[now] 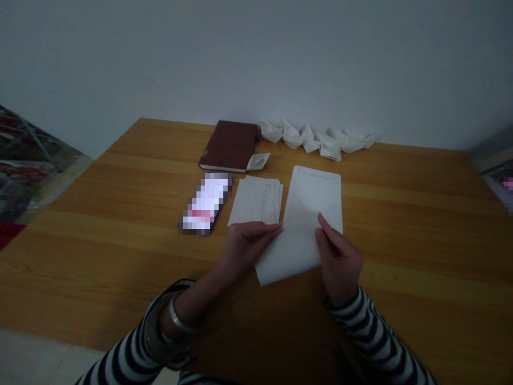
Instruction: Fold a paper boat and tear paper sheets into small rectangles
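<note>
White lined sheet (298,230) pinched between left hand (248,248) and right hand (339,256). Nearby: paper stack (256,200), maroon notebook (229,145), folded boats (316,138), blurred phone (205,203); writing illegible.

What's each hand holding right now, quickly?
Left hand: closed, holding the left edge of a lined paper sheet.
Right hand: closed, pinching the right side of the same sheet.

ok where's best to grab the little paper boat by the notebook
Pinch its free pointed tip on the right of the small paper boat, coming from the right and near side. Its left end sits against the corner of the maroon notebook, and the thin folded paper would probably crush if squeezed across the middle.
</note>
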Available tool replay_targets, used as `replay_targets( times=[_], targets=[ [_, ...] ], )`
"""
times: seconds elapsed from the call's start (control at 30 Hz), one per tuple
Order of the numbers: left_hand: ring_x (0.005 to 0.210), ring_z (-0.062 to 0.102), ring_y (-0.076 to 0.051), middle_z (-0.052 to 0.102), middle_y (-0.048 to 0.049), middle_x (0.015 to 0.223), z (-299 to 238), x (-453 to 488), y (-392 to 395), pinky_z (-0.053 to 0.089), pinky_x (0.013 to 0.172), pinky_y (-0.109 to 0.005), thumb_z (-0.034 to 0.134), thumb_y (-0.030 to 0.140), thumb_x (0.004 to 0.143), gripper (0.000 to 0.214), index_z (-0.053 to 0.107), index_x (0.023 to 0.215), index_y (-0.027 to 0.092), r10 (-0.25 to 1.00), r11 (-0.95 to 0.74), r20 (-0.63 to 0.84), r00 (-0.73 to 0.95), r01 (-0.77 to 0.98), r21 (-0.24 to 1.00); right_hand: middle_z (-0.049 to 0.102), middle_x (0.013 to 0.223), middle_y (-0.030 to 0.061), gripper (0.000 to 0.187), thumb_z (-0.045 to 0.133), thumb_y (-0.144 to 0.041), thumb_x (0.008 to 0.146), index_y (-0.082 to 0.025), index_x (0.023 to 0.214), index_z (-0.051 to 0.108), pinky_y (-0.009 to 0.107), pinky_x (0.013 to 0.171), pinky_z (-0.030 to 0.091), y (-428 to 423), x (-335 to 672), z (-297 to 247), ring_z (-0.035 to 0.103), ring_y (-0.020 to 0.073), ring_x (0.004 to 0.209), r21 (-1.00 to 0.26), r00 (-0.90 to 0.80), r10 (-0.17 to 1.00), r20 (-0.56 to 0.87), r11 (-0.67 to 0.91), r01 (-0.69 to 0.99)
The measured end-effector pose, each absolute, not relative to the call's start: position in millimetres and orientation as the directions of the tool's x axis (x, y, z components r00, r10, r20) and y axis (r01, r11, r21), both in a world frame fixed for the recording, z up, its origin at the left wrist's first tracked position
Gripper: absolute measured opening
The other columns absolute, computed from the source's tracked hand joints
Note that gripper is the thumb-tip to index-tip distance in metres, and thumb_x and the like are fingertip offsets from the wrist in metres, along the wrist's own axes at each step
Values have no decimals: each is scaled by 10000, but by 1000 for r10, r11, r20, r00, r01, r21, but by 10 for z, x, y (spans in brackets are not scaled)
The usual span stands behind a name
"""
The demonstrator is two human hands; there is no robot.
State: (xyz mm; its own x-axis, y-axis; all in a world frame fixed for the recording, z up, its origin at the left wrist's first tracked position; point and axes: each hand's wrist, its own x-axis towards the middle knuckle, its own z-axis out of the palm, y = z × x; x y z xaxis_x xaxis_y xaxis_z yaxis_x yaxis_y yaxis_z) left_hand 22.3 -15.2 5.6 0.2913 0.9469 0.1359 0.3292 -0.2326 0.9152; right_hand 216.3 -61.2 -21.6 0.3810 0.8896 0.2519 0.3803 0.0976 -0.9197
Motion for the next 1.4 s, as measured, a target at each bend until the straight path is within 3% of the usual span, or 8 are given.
replay_targets(
  times=[0.17,0.5,0.77,0.93,1.13,1.4],
  targets=[
    [637,640,-116,766,-22,794,82,241,-165,482,574,-250,647,248,860,165,766,975,248,956,-213,130,264,315,925,670,813,13,328,559,-233,909,-222,1217,671,279,658,528,-633,2144,-179,617,132,683,-879,347,883,316,135,458],
    [698,661,-141,767,-49,826,69,256,-152,492,626,-267,641,235,864,178,763,987,193,957,-184,99,275,304,935,650,793,30,319,561,-261,909,-187,1191,691,281,637,497,-602,2164,-198,604,157,735,-883,317,905,284,117,455],
    [783,690,-162,773,-71,935,31,262,-179,511,695,-280,631,246,882,199,755,1024,183,953,-157,67,294,295,942,606,745,12,329,558,-274,911,-167,1193,690,255,570,460,-588,2172,-228,536,121,627,-888,342,898,275,101,448],
    [839,699,-170,768,-84,995,-8,276,-182,520,747,-292,638,256,880,211,747,1049,190,961,-151,78,267,267,952,680,828,38,414,589,-300,895,-160,1282,623,271,631,504,-592,2171,-253,585,131,676,-905,408,874,263,77,419],
    [686,641,-135,761,-62,823,-11,263,-175,469,630,-267,618,261,894,218,747,1049,178,940,-214,116,321,291,933,708,877,50,316,600,-265,892,-168,1178,694,272,624,499,-595,2172,-236,607,138,711,-900,381,880,284,107,423],
    [773,690,-163,774,-80,954,-38,224,-153,497,672,-275,608,287,902,243,730,1086,187,936,-182,47,348,368,912,722,878,51,306,627,-277,872,-174,1147,714,281,654,517,-576,2190,-253,628,145,722,-906,405,873,272,90,414]
  ],
)
